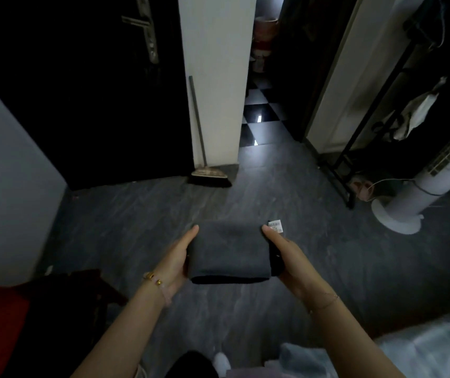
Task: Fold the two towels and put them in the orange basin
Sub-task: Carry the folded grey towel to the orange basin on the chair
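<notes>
We hold a folded dark grey terry towel [229, 252] above the grey streaked floor [327, 268], our left grip [178, 259] clasping its left edge and our right grip [289, 259] its right edge, a white label [275, 225] at its far right corner.

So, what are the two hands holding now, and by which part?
A folded grey towel: the left hand holds its left end, the right hand its right end, near the tag.
</notes>
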Demonstrator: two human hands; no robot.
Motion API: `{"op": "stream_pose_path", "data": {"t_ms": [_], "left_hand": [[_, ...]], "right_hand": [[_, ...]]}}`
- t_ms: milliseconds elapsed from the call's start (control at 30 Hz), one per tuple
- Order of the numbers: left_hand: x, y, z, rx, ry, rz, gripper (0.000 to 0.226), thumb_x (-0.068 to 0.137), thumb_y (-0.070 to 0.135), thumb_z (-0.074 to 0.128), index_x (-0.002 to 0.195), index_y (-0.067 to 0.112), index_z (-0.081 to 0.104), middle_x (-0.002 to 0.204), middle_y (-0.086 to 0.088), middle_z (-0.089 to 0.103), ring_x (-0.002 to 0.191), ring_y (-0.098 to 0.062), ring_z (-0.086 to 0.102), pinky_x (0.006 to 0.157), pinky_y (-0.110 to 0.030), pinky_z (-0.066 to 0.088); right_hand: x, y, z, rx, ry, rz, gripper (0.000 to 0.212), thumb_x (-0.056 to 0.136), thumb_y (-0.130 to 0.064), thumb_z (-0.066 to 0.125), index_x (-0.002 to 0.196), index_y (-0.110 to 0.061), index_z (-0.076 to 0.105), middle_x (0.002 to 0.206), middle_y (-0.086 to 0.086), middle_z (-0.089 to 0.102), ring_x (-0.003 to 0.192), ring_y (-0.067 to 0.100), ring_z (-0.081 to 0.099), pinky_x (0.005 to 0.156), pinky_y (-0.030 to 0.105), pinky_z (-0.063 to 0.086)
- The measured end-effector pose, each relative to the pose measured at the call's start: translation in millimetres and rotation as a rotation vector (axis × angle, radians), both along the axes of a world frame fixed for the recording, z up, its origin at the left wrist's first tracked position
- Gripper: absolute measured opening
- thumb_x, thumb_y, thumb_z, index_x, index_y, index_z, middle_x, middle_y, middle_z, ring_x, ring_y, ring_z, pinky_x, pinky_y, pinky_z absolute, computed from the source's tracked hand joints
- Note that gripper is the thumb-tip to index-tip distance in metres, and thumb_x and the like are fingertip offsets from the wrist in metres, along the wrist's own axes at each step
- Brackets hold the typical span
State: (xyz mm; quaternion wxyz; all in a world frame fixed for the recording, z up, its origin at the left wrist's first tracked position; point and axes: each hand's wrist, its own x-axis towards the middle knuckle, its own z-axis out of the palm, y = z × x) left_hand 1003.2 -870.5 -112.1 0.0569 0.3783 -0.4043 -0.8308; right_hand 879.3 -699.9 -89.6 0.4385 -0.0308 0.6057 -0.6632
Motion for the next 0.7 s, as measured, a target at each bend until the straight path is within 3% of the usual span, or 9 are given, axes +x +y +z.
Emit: {"op": "stream_pose_path", "data": {"t_ms": [167, 300, 467, 633, 700], "left_hand": [[-70, -35, -7, -0.009, 0.007, -0.114, 0.047, 0.085, 0.045, 0.056, 0.118, 0.012, 0.063, 0.115, -0.007, 0.068, 0.109, -0.020, 0.063, 0.096, -0.035, 0.045], [-137, -52, -12, -0.010, -0.016, -0.221, 0.040, 0.091, 0.039, 0.051, 0.115, 0.010, 0.064, 0.111, -0.009, 0.069, 0.105, -0.020, 0.065, 0.084, -0.031, 0.050], [-221, -70, -18, -0.030, -0.070, -0.365, 0.043, 0.085, 0.041, 0.058, 0.115, 0.010, 0.064, 0.112, -0.009, 0.069, 0.105, -0.022, 0.064, 0.082, -0.032, 0.050], [-311, -78, -8, -0.056, -0.067, -0.541, 0.026, 0.090, 0.028, 0.056, 0.101, 0.008, 0.067, 0.094, -0.007, 0.073, 0.083, -0.016, 0.070, 0.061, -0.023, 0.054], [-343, -81, -5, -0.047, -0.056, -0.623, 0.026, 0.090, 0.026, 0.056, 0.101, 0.006, 0.067, 0.094, -0.009, 0.073, 0.081, -0.017, 0.070, 0.060, -0.023, 0.055]], "right_hand": [[-52, -21, -1, 0.005, -0.002, -0.105, 0.033, 0.091, -0.039, 0.055, 0.111, -0.015, 0.067, 0.105, 0.003, 0.073, 0.097, 0.017, 0.069, 0.077, 0.029, 0.051], [-95, -34, -10, 0.029, -0.034, -0.278, 0.030, 0.091, -0.038, 0.055, 0.106, -0.016, 0.068, 0.101, 0.003, 0.074, 0.094, 0.017, 0.070, 0.080, 0.030, 0.052], [-144, -42, -16, 0.062, -0.067, -0.519, 0.025, 0.089, -0.037, 0.059, 0.099, -0.016, 0.069, 0.094, 0.002, 0.075, 0.088, 0.016, 0.071, 0.076, 0.029, 0.052], [-194, -48, -14, 0.084, -0.066, -0.730, 0.030, 0.088, -0.040, 0.059, 0.102, -0.014, 0.068, 0.095, 0.003, 0.075, 0.089, 0.016, 0.071, 0.076, 0.030, 0.054], [-213, -50, -11, 0.084, -0.053, -0.790, 0.028, 0.089, -0.039, 0.058, 0.099, -0.015, 0.068, 0.092, 0.002, 0.076, 0.088, 0.016, 0.071, 0.076, 0.029, 0.054]]}}
